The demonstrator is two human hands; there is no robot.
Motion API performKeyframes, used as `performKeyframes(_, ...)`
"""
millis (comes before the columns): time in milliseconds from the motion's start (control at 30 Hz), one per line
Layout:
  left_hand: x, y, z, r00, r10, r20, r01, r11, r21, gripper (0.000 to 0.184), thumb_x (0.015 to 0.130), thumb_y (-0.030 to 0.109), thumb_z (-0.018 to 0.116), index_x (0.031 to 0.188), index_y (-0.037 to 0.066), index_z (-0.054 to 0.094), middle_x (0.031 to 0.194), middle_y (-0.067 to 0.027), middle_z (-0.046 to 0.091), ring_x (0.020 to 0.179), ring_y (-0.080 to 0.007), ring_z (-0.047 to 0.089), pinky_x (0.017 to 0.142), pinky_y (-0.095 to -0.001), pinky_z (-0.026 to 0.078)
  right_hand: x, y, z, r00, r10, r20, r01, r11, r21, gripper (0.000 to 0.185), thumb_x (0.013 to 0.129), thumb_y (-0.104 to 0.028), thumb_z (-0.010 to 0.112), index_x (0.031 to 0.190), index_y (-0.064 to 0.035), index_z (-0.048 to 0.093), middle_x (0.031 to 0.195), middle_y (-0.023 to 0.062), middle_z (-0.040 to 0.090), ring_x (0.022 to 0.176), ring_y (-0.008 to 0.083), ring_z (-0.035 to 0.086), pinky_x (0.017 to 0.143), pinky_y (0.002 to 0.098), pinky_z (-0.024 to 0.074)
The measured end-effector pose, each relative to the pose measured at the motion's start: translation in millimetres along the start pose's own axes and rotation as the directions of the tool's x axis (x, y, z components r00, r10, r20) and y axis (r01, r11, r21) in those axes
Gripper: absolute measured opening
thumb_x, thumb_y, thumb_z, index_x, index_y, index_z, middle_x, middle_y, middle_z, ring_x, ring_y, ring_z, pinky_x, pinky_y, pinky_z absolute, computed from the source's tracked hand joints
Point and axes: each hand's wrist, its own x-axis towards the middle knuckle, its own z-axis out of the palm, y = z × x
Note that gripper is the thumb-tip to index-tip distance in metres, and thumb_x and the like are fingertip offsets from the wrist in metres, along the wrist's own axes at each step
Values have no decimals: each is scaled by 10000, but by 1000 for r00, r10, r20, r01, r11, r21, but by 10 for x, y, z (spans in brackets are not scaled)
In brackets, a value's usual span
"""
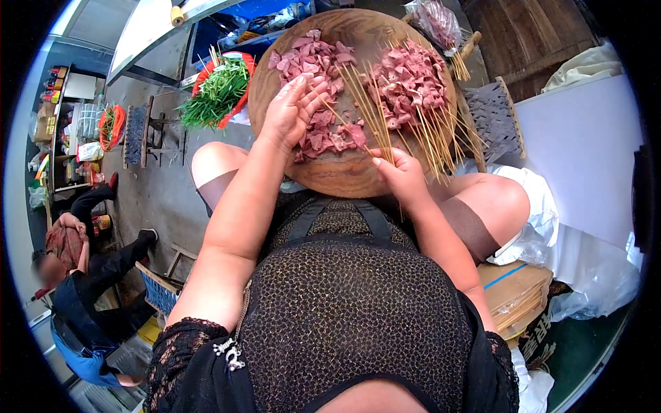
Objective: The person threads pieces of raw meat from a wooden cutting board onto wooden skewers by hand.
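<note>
My left hand (295, 110) is palm up over the left meat heap, its fingers loosely curled and apart. I make out no piece of meat in it. One thin skewer reaches from my right hand to these fingers; whether they touch it I cannot tell. My right hand (401, 177) is closed around a fanned bundle of bamboo skewers (372, 113) near the board's front edge. Cut pink-red meat pieces (323, 134) lie on the round wooden board (330, 175). On the right is a heap of skewered meat (411, 76), its bare sticks pointing toward me.
A red bag of cut greens (222, 89) stands left of the board. Bagged skewered meat (441, 27) is at the upper right. A woven stool (492, 113) and a white surface (578, 151) are on the right. Another person (89, 303) sits at far left.
</note>
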Motion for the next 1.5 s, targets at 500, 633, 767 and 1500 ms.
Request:
performKeyframes(500, 19, -78, 120, 999, -31, -25, 32, 999, 35, 299, 927, 192, 421, 1113, -41, 442, 1142, -187, 531, 1031, -274, 553, 876, -376, 483, 12, 85, 25, 997, -36, -63, 35, 999, -15, 177, 830, -122, 583, 986, -39, 603, 694, -52, 530, 579, 34, 455, 538, 187, 393)
performKeyframes(633, -11, -8, 165, 997, -81, -9, 82, 994, 79, 291, 928, 187, 411, 1105, -41, 446, 1128, -191, 541, 1029, -272, 557, 867, -374, 487, -1, 33, 20, 994, -61, -87, 54, 995, -81, 184, 832, -118, 581, 995, -37, 606, 705, -56, 534, 592, 27, 448, 548, 184, 392)
performKeyframes(767, -2, -21, 153, 993, -118, 3, 116, 985, 127, 240, 926, 177, 418, 1065, -16, 445, 1104, -184, 557, 992, -254, 578, 834, -357, 504, -5, 22, 10, 995, -62, -84, 54, 993, -103, 187, 832, -111, 580, 1000, -34, 606, 714, -57, 537, 601, 24, 447, 555, 181, 391)
performKeyframes(1500, -17, -157, 207, 1000, 10, -23, -11, 999, -40, 121, 899, 95, 464, 1008, 41, 457, 1078, -155, 563, 989, -252, 574, 861, -368, 491, -13, 79, 36, 989, -107, -98, 101, 993, -60, 188, 837, -105, 576, 1006, -28, 605, 748, -53, 547, 637, 23, 453, 585, 180, 389)
